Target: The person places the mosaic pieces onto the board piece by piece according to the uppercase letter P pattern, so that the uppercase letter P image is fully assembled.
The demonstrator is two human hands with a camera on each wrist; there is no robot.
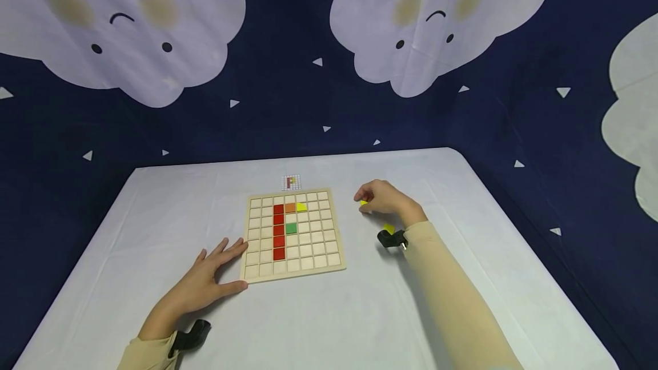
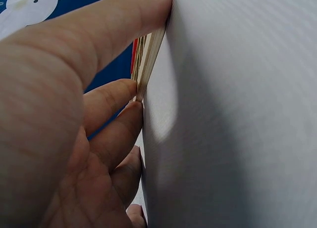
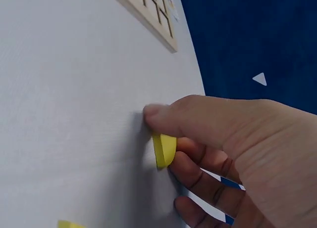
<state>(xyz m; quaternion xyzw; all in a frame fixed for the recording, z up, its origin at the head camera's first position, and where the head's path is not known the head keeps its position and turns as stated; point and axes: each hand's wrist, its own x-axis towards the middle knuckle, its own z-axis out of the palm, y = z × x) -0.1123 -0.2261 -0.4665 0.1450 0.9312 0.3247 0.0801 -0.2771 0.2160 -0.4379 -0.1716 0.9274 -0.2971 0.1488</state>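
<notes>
A wooden grid board [image 1: 298, 275] lies on the table, holding a column of several red tiles [image 1: 279, 231], an orange tile [image 1: 290, 208], a yellow tile [image 1: 301, 206] with a curved side and a green tile [image 1: 291, 228]. My left hand [image 1: 200, 281] is spread on the table, its thumb and fingertips touching the board's left edge. To the right of the board, my right hand [image 1: 382, 197] pinches a yellow tile [image 3: 166, 151] with a rounded side between thumb and fingers, close to the table. Another yellow tile [image 1: 389, 228] lies below that hand, near the wrist.
A small printed card [image 1: 291, 182] with a coloured grid pattern lies just beyond the board's far edge. White cloth covers the table [image 1: 319, 324]. Behind it hangs a dark blue curtain [image 1: 288, 73] with clouds. Black wrist mounts [image 1: 191, 337] sit on both arms.
</notes>
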